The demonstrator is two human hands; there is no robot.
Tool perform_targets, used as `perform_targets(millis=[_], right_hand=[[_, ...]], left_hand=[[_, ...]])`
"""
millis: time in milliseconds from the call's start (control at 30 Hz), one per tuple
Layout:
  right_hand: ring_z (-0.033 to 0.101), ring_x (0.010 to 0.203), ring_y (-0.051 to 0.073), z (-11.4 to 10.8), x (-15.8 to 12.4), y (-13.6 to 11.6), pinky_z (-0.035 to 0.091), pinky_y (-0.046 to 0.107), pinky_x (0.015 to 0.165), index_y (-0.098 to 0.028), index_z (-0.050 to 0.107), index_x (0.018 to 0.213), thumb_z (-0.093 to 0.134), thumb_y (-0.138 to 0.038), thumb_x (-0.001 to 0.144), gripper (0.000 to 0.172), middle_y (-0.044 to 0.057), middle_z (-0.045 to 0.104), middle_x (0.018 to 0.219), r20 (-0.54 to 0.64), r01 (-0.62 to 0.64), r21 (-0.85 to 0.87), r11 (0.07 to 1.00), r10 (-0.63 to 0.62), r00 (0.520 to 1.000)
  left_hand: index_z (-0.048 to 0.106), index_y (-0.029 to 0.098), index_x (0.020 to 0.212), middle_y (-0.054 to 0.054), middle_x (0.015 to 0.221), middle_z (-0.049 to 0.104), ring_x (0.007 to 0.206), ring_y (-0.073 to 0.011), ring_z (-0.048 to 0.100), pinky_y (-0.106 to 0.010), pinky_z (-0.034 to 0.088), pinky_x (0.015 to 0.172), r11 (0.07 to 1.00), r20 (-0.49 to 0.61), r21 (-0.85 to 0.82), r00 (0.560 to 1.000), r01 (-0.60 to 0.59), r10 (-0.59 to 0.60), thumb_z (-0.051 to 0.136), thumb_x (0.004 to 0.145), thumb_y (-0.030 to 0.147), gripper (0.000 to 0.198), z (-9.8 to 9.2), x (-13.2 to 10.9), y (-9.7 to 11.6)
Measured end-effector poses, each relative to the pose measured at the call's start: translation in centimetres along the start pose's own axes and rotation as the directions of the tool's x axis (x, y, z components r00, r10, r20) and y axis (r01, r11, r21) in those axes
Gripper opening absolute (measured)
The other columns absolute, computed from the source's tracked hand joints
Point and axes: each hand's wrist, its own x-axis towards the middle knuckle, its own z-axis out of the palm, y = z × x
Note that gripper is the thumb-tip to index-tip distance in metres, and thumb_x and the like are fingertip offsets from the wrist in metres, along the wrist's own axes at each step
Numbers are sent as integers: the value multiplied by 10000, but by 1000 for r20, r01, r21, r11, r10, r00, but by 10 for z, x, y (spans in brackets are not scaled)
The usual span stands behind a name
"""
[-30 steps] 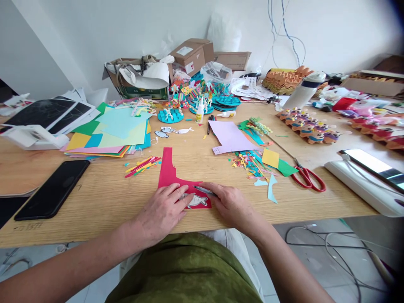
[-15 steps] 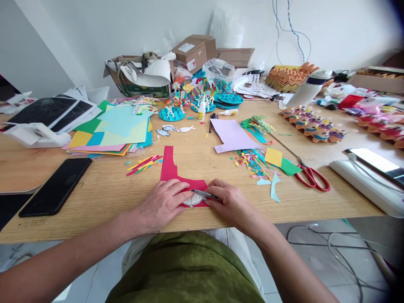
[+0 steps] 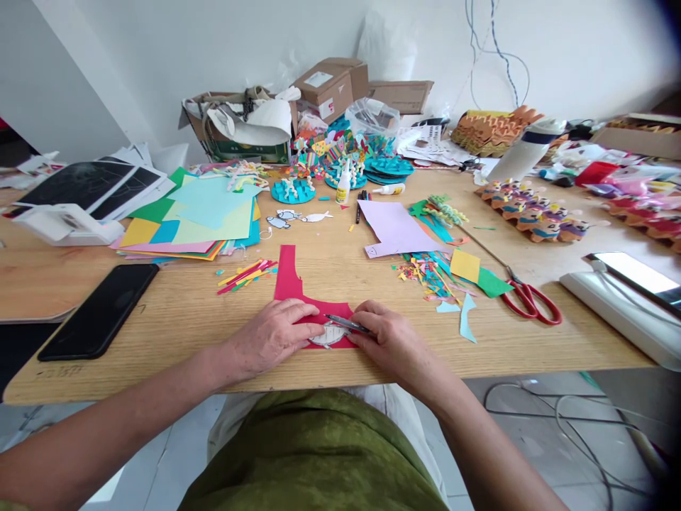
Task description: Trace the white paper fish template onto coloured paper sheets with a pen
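Note:
An L-shaped sheet of red paper (image 3: pixel 287 273) lies near the table's front edge. On its lower part rests a white fish-shaped paper cutout (image 3: pixel 327 337) with drawn lines. My left hand (image 3: pixel 279 332) lies with fingers extended over the red paper, its fingertips pressing at the cutout's left side. My right hand (image 3: pixel 386 333) grips a slim dark pen (image 3: pixel 345 323), tip pointing left across the cutout's upper edge; whether the tip touches the paper I cannot tell. The right fingers also rest by the cutout's right end.
Paper strips (image 3: pixel 247 275) and a black phone (image 3: pixel 100 311) lie left; stacked coloured paper (image 3: pixel 213 213) sits behind. Lilac paper (image 3: pixel 399 227), colourful scraps (image 3: pixel 425 273) and red-handled scissors (image 3: pixel 532 301) are right. White fish cutouts (image 3: pixel 316 216) and a glue bottle (image 3: pixel 343 183) stand farther back.
The view has shifted slightly. The pen has lifted or tilted a little off the cutout, and more of the cutout shows. My left hand stays on the paper.

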Motion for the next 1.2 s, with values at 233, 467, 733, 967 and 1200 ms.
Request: perform_targets(millis=[233, 467, 733, 967, 1200], right_hand=[[569, 728, 144, 3, -1, 0, 416, 240, 652, -168, 637, 839, 541, -128, 795, 113, 50, 609, 862, -28, 12, -13, 1000, -12, 1000], [555, 713, 146, 5, -2, 0, 402, 240, 634, -162, 614, 771, 549, -144, 794, 71, 52, 596, 843, -24, -23, -25, 999, 22, 999], [543, 695, 137, 5, 0, -1, 393, 235, 621, -170, 600, 753, 567, -144, 776, 47, 42, 589, 814, -45, -42, -38, 998, 40, 998], [556, 717, 151, 7, 2, -2, 406, 252, 638, -158, 601, 762, 558, -142, 777, 49, 58, 597, 837, -15, -62, -48, 997, 62, 998], [555, 649, 133, -17, -4, 5, 391, 230, 572, -168, 597, 714, 537, -156, 782, 91, 31, 596, 734, -179, -81, 102, 992, 98, 979]], left_hand=[[619, 186, 1001, -76, 1052, 571, 964, -193, 503, -342, 454, 822, 999, -19, 39, 999, -35, 35, 372, 914, 210, 263, 0, 6, -1], [606, 187, 1016, -72, 1059, 567, 971, -196, 495, -341, 451, 825, 999, -1, 39, 1000, -28, 28, 381, 908, 189, 250, -1, 6, -1], [606, 200, 1006, -48, 1042, 572, 944, -184, 491, -321, 440, 818, 1000, 7, 26, 1000, 0, -1, 395, 905, 184, 235, -2, 7, 0], [596, 222, 1028, -45, 1084, 552, 999, -194, 477, -347, 421, 855, 1000, 14, -9, 1000, 26, -26, 459, 881, 223, 200, 0, 4, 1], [596, 211, 1003, -51, 1085, 553, 997, -197, 484, -353, 425, 842, 999, 5, 19, 999, 34, -34, 437, 892, 233, 195, 1, 2, 6]])
